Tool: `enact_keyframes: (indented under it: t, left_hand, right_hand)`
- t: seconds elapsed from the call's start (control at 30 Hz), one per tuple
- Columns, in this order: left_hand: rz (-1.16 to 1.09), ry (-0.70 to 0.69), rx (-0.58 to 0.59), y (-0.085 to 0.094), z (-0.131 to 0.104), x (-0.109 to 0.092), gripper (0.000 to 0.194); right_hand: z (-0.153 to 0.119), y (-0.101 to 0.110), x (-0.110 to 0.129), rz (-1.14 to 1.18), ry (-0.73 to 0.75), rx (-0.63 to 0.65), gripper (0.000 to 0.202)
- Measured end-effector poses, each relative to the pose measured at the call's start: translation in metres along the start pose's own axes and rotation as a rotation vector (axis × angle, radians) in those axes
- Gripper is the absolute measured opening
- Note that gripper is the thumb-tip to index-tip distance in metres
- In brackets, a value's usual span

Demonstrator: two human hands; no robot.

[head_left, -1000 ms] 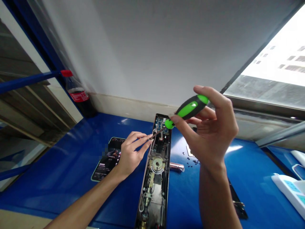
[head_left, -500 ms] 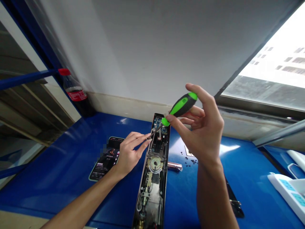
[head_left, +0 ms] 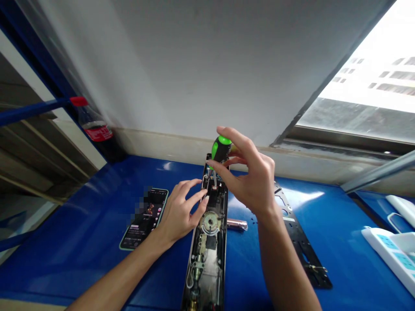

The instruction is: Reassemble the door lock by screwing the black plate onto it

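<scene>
My right hand [head_left: 249, 177] grips a green-and-black screwdriver [head_left: 221, 148] with thumb and fingers, the index finger over the end of its handle. The screwdriver points down, almost upright, into the far end of a long, narrow opened housing [head_left: 210, 250] that looks like an electronic door lock. Inside are wires, a circuit board and a round metal hub. My left hand [head_left: 181, 211] reaches over the housing's left edge, fingers apart, the fingertips near the screwdriver's shaft. The shaft's tip is hard to make out among the parts.
A phone [head_left: 145, 220] with a lit screen lies left on the blue table [head_left: 97, 233]. Right of the housing are a pinkish cylinder [head_left: 237, 224], small dark screws [head_left: 254, 219] and a black perforated plate [head_left: 301, 246]. A cola bottle [head_left: 97, 129] and a white power strip [head_left: 389, 246] stand farther out.
The screwdriver has swung from a slant to nearly upright and moved left and down with my right hand. My left fingers have come off its shaft and spread apart.
</scene>
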State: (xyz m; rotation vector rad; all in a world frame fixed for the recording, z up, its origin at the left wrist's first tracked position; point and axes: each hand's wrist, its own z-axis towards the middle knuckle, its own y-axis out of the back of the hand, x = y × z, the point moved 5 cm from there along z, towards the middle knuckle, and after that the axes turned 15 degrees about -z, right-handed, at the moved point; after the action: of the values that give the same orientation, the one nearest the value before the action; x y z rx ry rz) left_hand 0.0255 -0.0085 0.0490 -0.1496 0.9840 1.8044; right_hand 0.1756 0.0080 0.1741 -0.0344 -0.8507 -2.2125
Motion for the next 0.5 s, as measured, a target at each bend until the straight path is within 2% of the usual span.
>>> enact_keyframes:
  t: [0.5]
  left_hand:
    - [-0.164, 0.152, -0.02, -0.0054, -0.0036, 0.0067, 0.029]
  right_hand:
    - [-0.0023, -0.0109, -0.0061, -0.016, 0.011, 0.012, 0.05]
